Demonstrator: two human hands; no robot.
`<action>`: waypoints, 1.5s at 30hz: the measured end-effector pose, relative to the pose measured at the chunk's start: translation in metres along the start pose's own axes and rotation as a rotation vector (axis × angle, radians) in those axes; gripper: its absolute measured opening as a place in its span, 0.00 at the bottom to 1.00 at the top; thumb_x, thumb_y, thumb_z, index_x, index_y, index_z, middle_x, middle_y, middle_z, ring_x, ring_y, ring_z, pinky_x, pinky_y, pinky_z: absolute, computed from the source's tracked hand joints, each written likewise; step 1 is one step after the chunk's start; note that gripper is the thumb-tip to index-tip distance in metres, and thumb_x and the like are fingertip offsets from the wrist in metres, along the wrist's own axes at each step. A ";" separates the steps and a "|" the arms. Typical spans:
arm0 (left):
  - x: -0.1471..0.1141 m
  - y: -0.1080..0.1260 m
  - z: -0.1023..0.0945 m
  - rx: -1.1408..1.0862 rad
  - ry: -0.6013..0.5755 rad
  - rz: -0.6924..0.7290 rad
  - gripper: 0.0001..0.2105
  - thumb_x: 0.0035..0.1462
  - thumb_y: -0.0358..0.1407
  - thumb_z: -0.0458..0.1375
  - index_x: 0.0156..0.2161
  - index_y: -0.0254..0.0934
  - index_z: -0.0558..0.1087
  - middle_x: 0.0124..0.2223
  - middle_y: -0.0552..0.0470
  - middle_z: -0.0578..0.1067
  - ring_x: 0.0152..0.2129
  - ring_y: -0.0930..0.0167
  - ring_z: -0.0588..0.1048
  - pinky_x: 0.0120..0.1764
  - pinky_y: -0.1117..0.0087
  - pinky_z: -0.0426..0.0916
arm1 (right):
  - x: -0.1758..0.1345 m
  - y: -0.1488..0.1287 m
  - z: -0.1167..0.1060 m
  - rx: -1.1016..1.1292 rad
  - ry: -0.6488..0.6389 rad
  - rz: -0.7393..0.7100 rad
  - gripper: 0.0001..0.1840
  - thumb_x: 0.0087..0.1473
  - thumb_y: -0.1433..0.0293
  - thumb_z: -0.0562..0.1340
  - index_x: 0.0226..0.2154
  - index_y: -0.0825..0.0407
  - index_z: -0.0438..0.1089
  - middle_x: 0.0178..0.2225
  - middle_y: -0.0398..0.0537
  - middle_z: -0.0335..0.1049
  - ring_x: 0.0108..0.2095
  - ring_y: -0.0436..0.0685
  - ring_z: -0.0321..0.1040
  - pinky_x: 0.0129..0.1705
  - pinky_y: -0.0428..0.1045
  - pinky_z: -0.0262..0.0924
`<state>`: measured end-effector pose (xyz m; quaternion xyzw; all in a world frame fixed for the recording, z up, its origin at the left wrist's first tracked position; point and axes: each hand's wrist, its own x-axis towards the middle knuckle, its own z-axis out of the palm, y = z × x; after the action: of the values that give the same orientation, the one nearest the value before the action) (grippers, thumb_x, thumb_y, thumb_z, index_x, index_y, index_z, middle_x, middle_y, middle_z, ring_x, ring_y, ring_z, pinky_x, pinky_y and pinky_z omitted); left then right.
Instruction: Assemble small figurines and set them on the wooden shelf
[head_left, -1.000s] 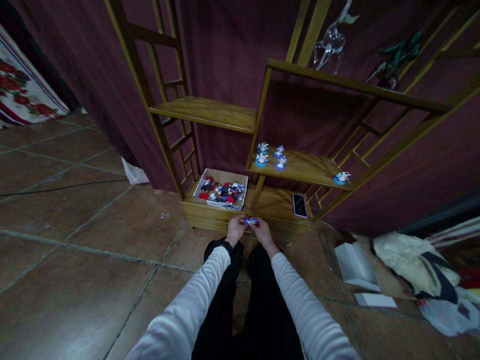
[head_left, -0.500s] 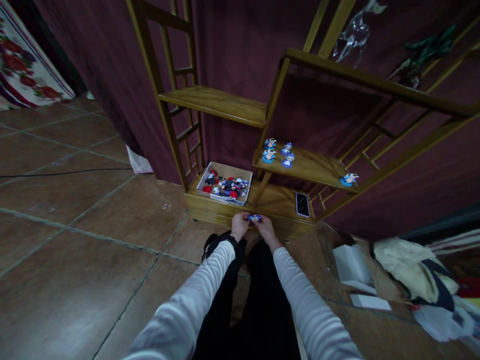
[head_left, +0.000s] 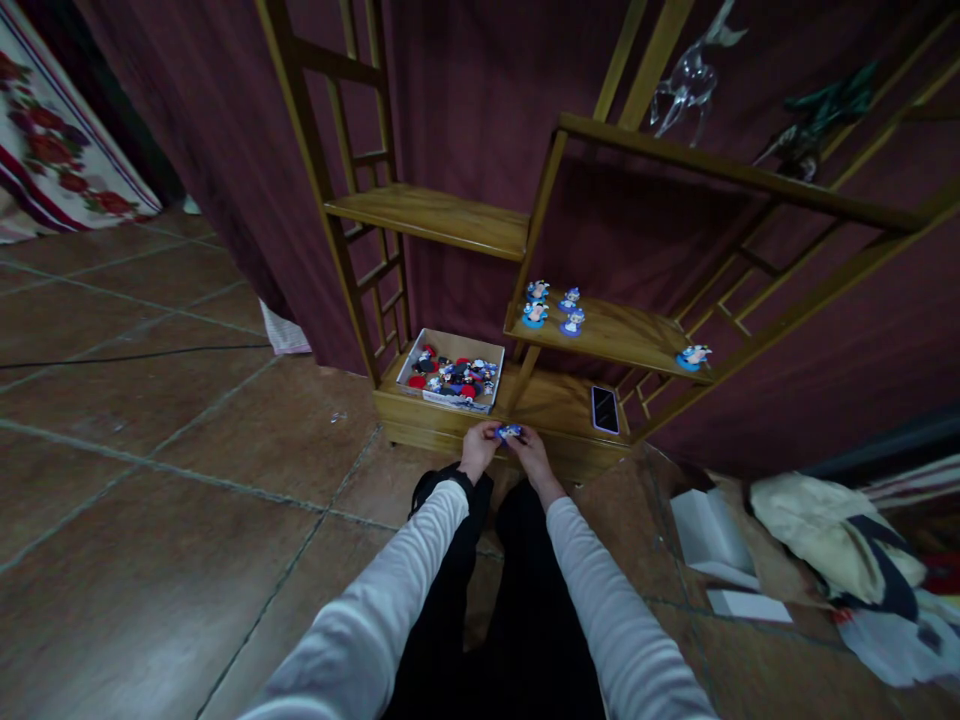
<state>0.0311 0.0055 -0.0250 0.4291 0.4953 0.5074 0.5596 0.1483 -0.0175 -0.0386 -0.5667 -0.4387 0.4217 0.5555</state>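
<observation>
A small purple-and-white figurine [head_left: 509, 432] is pinched between my two hands, just in front of the shelf's low front edge. My left hand [head_left: 478, 449] grips it from the left, and my right hand [head_left: 532, 455] from the right. Behind my left hand, an open cardboard box [head_left: 450, 345] holds several figurines in red, black, white and purple, jumbled together. On the middle shelf [head_left: 622, 338] stand two blue-based figurines [head_left: 535, 314] and two purple-based figurines [head_left: 572, 321] in a cluster. One more blue-based figurine [head_left: 694, 357] is at that shelf's right end.
A phone [head_left: 604, 410] lies on the lowest board, right of my hands. Higher up are a clear glass animal [head_left: 690, 85] and a dark green ornament [head_left: 832, 105]. White box pieces [head_left: 712, 535] and a cream cloth bag [head_left: 825, 530] lie on the floor at right.
The view has shifted slightly. Both hands keep hold of the purple-and-white figurine, which looks slightly turned, with more of its white part showing. The figurines on the shelf have stayed put.
</observation>
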 end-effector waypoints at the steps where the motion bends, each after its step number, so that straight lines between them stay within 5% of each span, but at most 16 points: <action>1: 0.000 0.000 0.000 -0.031 0.002 -0.025 0.12 0.34 0.21 0.62 0.30 0.32 0.75 0.20 0.56 0.71 0.21 0.74 0.71 0.32 0.71 0.67 | -0.001 -0.001 0.000 0.028 -0.020 0.008 0.16 0.37 0.62 0.63 0.31 0.53 0.69 0.32 0.45 0.72 0.33 0.53 0.67 0.40 0.49 0.60; 7: 0.000 0.000 -0.002 -0.206 -0.055 -0.143 0.13 0.32 0.27 0.66 0.28 0.30 0.73 0.22 0.54 0.72 0.20 0.75 0.71 0.29 0.70 0.68 | 0.000 0.000 -0.001 0.104 -0.043 0.076 0.14 0.35 0.62 0.64 0.25 0.54 0.69 0.26 0.43 0.71 0.29 0.52 0.66 0.37 0.49 0.61; 20: 0.000 0.001 0.002 -0.201 -0.078 -0.189 0.17 0.32 0.35 0.68 0.31 0.30 0.73 0.25 0.50 0.74 0.22 0.75 0.72 0.31 0.70 0.68 | 0.010 0.003 0.002 0.149 0.073 0.140 0.15 0.29 0.61 0.67 0.21 0.53 0.68 0.23 0.42 0.71 0.25 0.51 0.66 0.31 0.48 0.63; 27: 0.002 -0.005 0.002 -0.166 -0.101 -0.089 0.13 0.31 0.29 0.66 0.28 0.32 0.72 0.22 0.54 0.73 0.20 0.75 0.71 0.29 0.72 0.68 | 0.007 0.000 0.003 0.206 0.001 0.140 0.17 0.33 0.64 0.66 0.30 0.53 0.70 0.29 0.43 0.73 0.29 0.52 0.68 0.34 0.49 0.64; 45: 0.007 -0.016 0.005 0.118 -0.030 -0.026 0.12 0.32 0.21 0.62 0.28 0.34 0.77 0.26 0.51 0.77 0.25 0.71 0.73 0.33 0.71 0.68 | 0.011 0.010 -0.003 -0.165 -0.004 0.012 0.12 0.40 0.63 0.61 0.28 0.53 0.72 0.28 0.45 0.74 0.29 0.54 0.67 0.37 0.50 0.61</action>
<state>0.0383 0.0110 -0.0408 0.4624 0.5213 0.4636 0.5473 0.1542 -0.0078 -0.0482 -0.6125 -0.4696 0.3886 0.5033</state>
